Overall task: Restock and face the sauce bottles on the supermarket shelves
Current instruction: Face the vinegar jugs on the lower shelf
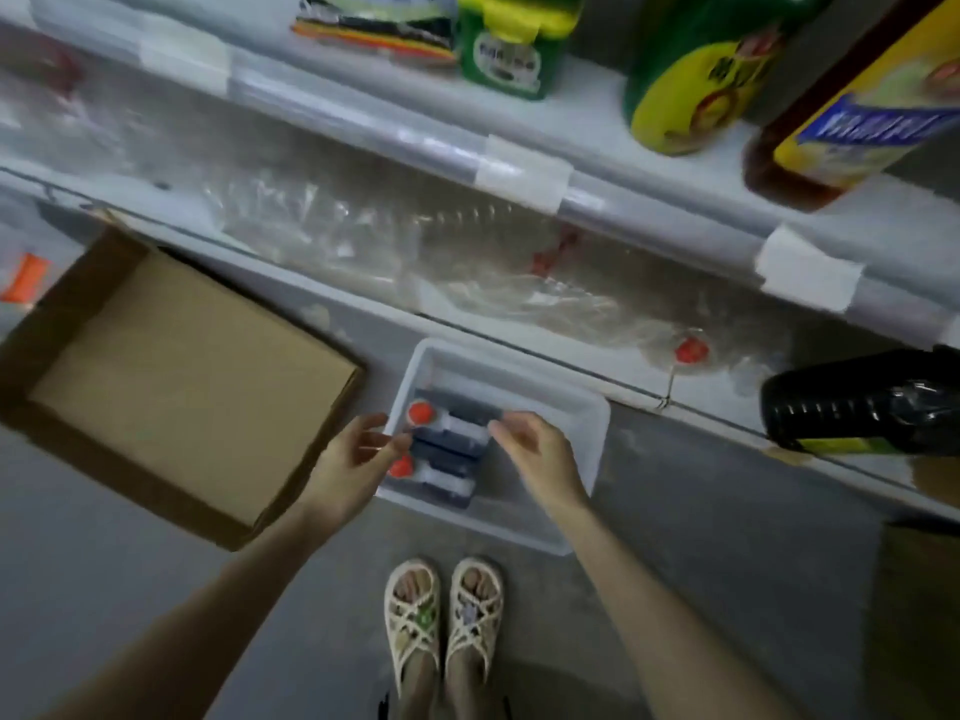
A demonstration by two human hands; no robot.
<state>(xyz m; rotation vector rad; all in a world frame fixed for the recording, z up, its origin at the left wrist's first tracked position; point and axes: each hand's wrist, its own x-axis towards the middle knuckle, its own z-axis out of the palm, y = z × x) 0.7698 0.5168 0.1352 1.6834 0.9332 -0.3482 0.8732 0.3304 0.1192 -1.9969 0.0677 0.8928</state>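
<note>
Left hand (358, 454): grip open and loose, fingers half curled, holding nothing. It hovers at the left rim of the white bin (587, 407), just beside two red caps (420, 413).

Right hand (535, 449): fingers bent down over the sauce bottles (457, 439). Motion blur, so cannot tell if the grip is closed on one or only touching.

The sauce bottles are dark with pale labels. They lie on their sides in the bin's left half, stacked close, caps pointing left. The bin's right half shows bare bottom.

The bin sits on the grey floor (701, 511), just in front of the bottom shelf edge. The person's feet in cream strappy sandals (444, 610) are right below it.

Left of the bin, near but apart, is an open cardboard box (197, 376) with nothing visible inside.

The bottom shelf (639, 387) carries clear plastic-wrapped stock (467, 262), blurred, with one red cap (691, 349) showing. At its right end is a large dark bottle (862, 407), its base towards the camera.

The upper shelf rail (363, 114) has white tag holders (524, 171). On that shelf are a green bottle with yellow cap (514, 44), a green-and-yellow bottle (696, 80), a brown bottle with yellow and blue label (852, 106) and a striped packet (374, 23).

An orange item (26, 278) is at far left, too blurred to identify.

Nothing lies between the hands and the bottles; only the bin walls flank them.
</note>
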